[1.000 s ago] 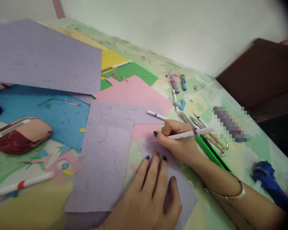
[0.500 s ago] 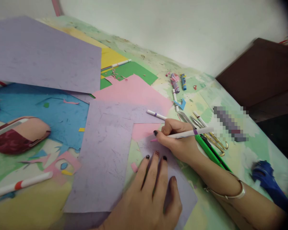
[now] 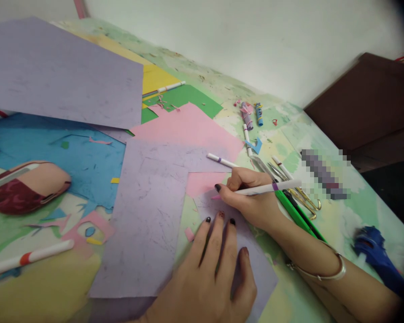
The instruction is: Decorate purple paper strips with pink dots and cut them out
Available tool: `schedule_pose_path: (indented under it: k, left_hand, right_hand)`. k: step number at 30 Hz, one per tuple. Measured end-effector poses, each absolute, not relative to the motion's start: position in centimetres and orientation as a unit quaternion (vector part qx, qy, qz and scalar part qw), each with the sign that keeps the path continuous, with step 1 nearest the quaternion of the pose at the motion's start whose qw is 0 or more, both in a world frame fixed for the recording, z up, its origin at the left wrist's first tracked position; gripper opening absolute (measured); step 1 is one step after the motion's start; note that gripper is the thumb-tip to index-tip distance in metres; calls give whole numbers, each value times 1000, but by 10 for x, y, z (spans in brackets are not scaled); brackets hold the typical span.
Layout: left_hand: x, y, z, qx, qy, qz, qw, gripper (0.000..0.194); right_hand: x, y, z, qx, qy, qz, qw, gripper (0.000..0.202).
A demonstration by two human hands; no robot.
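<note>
My right hand (image 3: pixel 252 195) grips a white felt-tip pen (image 3: pixel 261 188) with a purple band, its pink tip at the surface of a small purple paper piece (image 3: pixel 261 269). Flat on that same piece lies my left hand (image 3: pixel 210 273), fingers spread, just below the pen tip. Left of it is a large purple sheet (image 3: pixel 148 224) with a corner cut out, overlapping a pink sheet (image 3: pixel 195 128). Another white pen with a purple band (image 3: pixel 221 160) lies just beyond my right hand. Part of the small purple piece is hidden under my hands.
Right of my hand lie a green cutter (image 3: pixel 296 213), gold-handled scissors (image 3: pixel 305 199) and a blue glue gun (image 3: pixel 373 251). A computer mouse (image 3: pixel 50 179), paper scraps (image 3: pixel 89 231) and an orange-banded marker (image 3: pixel 33 256) are at left. A big purple sheet (image 3: pixel 70 76) covers the back left.
Almost nothing differs. The view has shifted very slightly; both hands and the pen keep the same positions on the paper.
</note>
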State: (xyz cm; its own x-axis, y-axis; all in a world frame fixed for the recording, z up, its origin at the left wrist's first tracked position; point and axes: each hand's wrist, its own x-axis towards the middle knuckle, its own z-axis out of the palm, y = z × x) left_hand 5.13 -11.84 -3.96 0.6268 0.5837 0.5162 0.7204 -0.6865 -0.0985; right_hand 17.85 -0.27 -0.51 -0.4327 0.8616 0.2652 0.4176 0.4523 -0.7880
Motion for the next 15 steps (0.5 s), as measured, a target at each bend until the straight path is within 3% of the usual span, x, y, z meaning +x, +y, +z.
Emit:
schedule_pose_path:
  k: [15]
  left_hand:
    - [50, -121, -40, -893, -363, -225, 141, 33]
  right_hand:
    - [179, -4, -5, -404, -783, 334, 335, 34]
